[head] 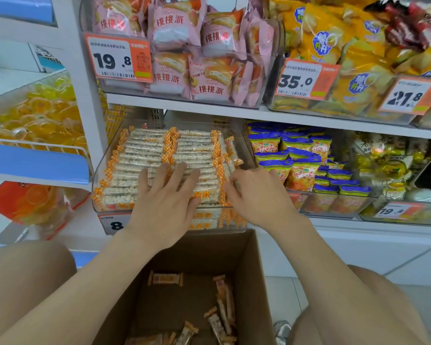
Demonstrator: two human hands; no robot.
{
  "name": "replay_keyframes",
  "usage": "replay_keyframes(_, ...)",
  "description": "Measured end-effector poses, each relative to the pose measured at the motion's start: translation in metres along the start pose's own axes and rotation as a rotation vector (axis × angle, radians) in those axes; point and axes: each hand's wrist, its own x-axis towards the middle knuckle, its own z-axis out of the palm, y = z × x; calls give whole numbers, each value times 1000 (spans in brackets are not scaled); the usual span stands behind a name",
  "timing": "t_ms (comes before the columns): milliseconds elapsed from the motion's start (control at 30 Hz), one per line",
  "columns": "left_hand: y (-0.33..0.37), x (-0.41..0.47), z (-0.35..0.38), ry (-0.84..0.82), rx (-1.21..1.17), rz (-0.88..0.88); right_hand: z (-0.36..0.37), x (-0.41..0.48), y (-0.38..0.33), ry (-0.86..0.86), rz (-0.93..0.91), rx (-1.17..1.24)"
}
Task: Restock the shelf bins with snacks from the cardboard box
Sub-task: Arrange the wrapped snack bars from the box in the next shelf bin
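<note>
The bars (147,150) are stacked in rows in the clear bin (96,170) at the centre of the frame, which is filled almost to its rim. The left hand (164,197) is laid flat on the front rows, fingers spread. The right hand (259,195) is set at the right end of the same rows, fingers bent onto the wrapper ends; whether a bar is pinched cannot be told. At the bottom centre, below the hands, a few more bars are scattered in the open box (258,265). Blue packs (296,155) are seen right of the bin, pink packs (177,23) above it.
</note>
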Motion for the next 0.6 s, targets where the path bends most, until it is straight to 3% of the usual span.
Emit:
replay_keyframes(167,-1,-1,1,-51,9,-3,16,-23,-1,-33,-2,-179)
replay_keyframes(267,-2,-2,-3,-4,-48,-21,18,-36,-3,76,57,-127)
replay_keyframes(467,14,-31,-24,374,-316,130,0,-62,-15,323,39,320)
replay_keyframes(533,21,-47,-21,250,-424,189,-3,-77,-24,202,5,514)
replay_keyframes(600,25,-62,-5,-62,-463,196,1,-92,-33,-67,-31,557)
